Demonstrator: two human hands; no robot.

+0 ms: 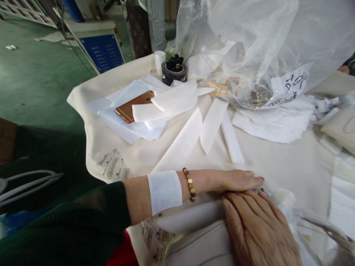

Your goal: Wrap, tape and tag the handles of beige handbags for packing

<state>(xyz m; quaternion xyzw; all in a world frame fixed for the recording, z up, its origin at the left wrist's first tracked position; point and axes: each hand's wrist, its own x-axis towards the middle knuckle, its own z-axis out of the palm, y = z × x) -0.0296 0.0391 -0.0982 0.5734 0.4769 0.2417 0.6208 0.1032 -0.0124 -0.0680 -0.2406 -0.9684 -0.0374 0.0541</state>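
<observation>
Left hand (240,181) outstretched, right hand (257,227) palm-down

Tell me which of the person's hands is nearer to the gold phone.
Left. The left hand is below and to the right of the gold phone in the picture; the right hand is lower and farther from it.

hands (257,225): 2 | phone (137,104): 1 | bracelet (190,183): 1 | black roll (172,78): 1

- where's the camera?
- on the person's head, facing forward and down over the table (285,160); left hand (240,180) and right hand (260,229) are close (low in the view).
- and farther off?
- green floor (41,99), upper left.
</observation>
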